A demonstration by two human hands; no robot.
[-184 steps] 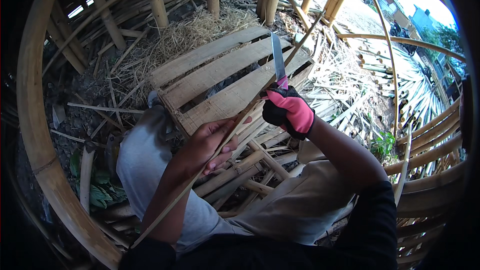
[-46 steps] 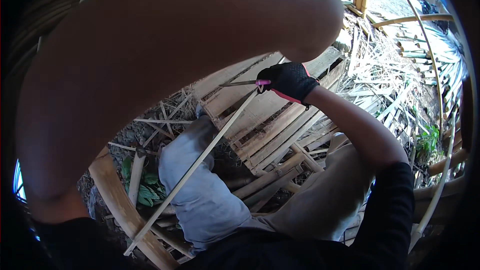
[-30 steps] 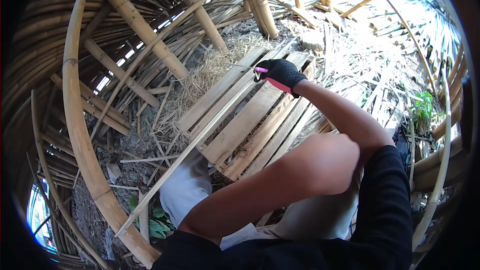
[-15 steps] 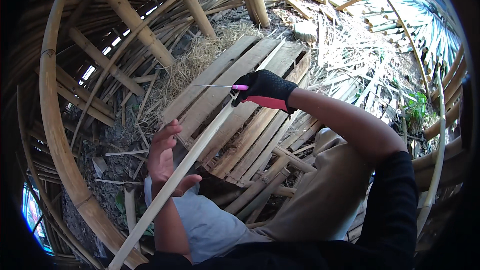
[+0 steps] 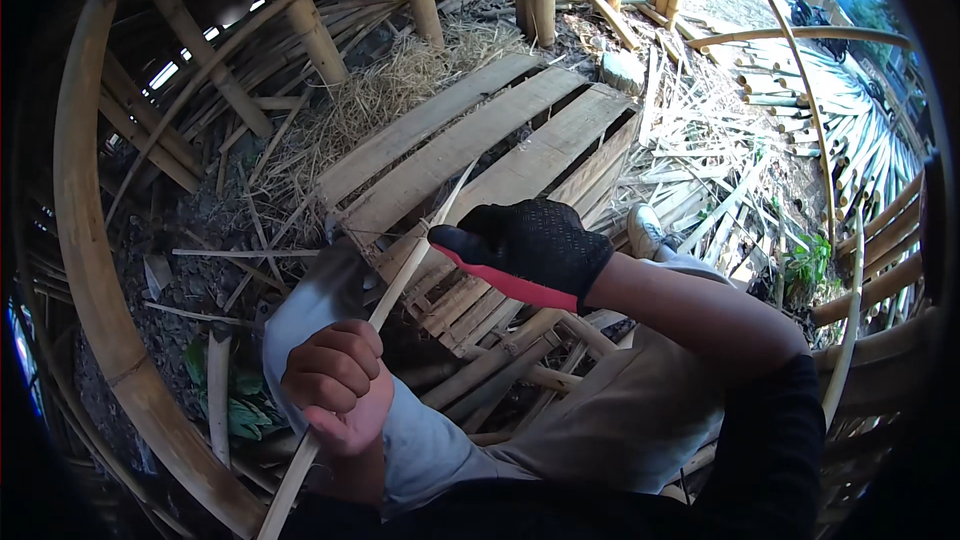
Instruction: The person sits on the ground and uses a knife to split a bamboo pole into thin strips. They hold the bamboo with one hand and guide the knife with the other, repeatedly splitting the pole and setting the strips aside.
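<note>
A long pale bamboo strip (image 5: 405, 275) runs slantwise from the lower edge up over a slatted wooden bench. My bare left hand (image 5: 335, 385) is wrapped round its lower part, knuckles up. My right hand (image 5: 530, 250), in a black glove with a pink-red palm side, is closed beside the strip's upper part, its thumb against the strip. The pink-handled thin blade seen in this hand earlier is now mostly hidden by the glove. Beyond my right hand, the strip's thin far end lies over the slats (image 5: 450, 145).
A thick curved bamboo pole (image 5: 85, 230) arches along my left. Dry shavings (image 5: 380, 105) lie behind the bench, and split offcuts (image 5: 690, 185) litter the ground to the right. Cut bamboo poles (image 5: 870, 160) are stacked at far right. My shod foot (image 5: 646, 230) shows beside the bench.
My left hand has gone from open beside the strip to closed round it. My right hand has moved down toward me and turned, hiding the pink handle. The view has shifted slightly.
</note>
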